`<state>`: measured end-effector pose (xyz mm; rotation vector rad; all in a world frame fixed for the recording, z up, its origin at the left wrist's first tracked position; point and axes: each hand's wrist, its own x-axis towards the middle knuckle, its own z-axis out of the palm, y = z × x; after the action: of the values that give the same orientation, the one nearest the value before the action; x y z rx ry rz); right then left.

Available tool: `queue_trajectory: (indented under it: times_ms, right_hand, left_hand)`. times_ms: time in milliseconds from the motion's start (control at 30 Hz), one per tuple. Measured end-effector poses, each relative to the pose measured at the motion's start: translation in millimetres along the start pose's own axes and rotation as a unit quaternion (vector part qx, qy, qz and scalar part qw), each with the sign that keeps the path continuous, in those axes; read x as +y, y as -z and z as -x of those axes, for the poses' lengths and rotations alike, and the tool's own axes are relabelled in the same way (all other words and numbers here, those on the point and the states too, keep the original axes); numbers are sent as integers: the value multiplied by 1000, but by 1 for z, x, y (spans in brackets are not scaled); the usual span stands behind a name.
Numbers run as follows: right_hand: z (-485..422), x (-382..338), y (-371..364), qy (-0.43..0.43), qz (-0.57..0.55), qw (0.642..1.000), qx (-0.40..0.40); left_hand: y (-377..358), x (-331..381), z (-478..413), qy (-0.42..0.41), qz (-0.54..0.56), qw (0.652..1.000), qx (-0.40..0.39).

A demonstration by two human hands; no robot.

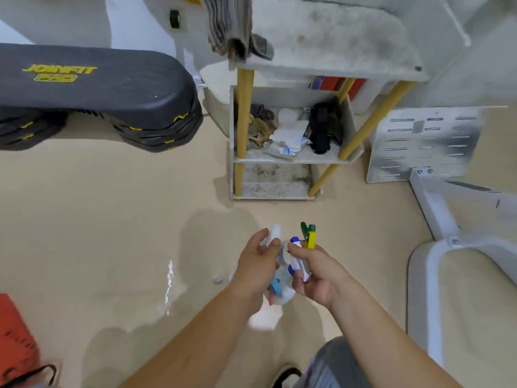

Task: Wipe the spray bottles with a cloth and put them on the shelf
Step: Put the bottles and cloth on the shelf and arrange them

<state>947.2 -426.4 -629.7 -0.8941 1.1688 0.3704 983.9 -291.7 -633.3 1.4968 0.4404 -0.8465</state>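
Beige floor [112, 219] lay below; spray bottle [300, 268], white with blue trigger, hung above it, fingers of right hand [321, 277] wrapped round it. Blurred white item [274, 233] pinched by left hand [256, 261]. Green-yellow sprayer [310, 236] just behind. Beyond stood shelf [349, 32], cloth [226, 26] draped over top's left corner.

"Where is the shelf [291, 159]?"

"On the floor [117, 219], ahead of both hands and well apart from them. A cloth [228, 26] hangs over its top, at the left corner. A pile [288, 135] lies on its middle board."

"What is beside it?"

"The step [98, 88] is to its left. A plate [425, 141] is to its right."

"And the bottles?"

"Close to us, over the floor. The left hand [258, 264] holds a bottle [275, 232]. The right hand [316, 275] holds a sprayer [299, 266] just beside it. A second sprayer [309, 236] sticks up behind the right hand."
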Motion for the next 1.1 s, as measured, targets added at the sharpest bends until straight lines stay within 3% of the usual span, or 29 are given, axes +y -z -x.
queue_trajectory:
  times_ms: [133,233,433,667,800,1100]
  right_hand:
    - [125,-68,0,-9,-17,999,-32]
    - [220,-124,11,14,41,998,-40]
    - [339,-233,19,76,119,990,-31]
    - [354,-323,23,103,127,986,-13]
    - [346,-387,11,123,163,979,-16]
    - [323,-503,-39,147,199,966,-72]
  left_hand:
    - [-32,103,94,-5,-37,998,44]
    - [-65,184,166,-16,-48,996,78]
    - [-122,295,249,-57,-58,995,64]
    - [-152,373,243,-111,-103,988,36]
    - [-165,417,209,-101,-114,988,25]
    - [-182,515,133,-136,-102,982,85]
